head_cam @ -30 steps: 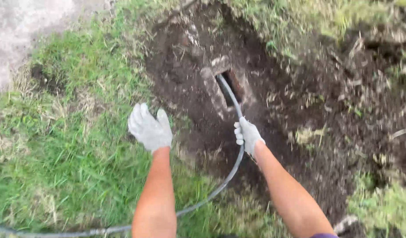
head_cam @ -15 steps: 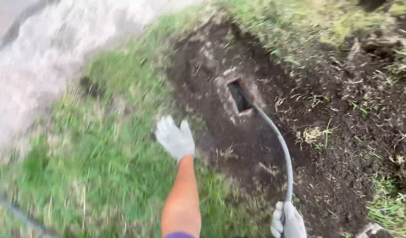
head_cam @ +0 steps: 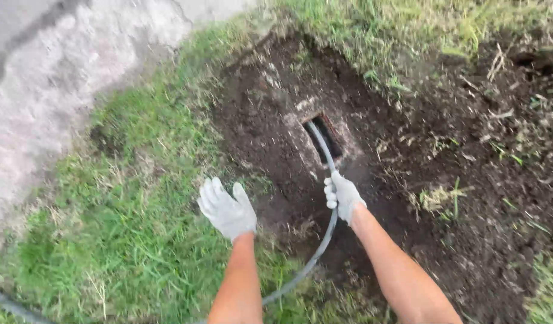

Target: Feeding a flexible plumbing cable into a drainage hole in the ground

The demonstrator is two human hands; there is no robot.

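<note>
Head view, looking down at a dug patch of dark soil (head_cam: 444,198) in a lawn. The right hand (head_cam: 344,197), in a pale work glove, is closed around a grey hose (head_cam: 324,240), gripping it just short of a small rectangular hole (head_cam: 324,139) in the bottom of the dug patch. The hose end runs from that grip up into the hole; how far it goes in cannot be told. Below the grip the hose curves down and to the left, passing between the two forearms and on toward the bottom edge of the view. The left hand (head_cam: 227,209), also gloved, holds nothing: fingers spread and loosely extended, hovering over the edge where grass (head_cam: 126,240) meets soil, well apart from the hose. Loose clods and dry stalks lie scattered over the dirt at right. A strip of pale concrete pavement (head_cam: 54,78) borders the grass at upper left. Another dark line of hose (head_cam: 12,306) shows at the lower left corner.
</note>
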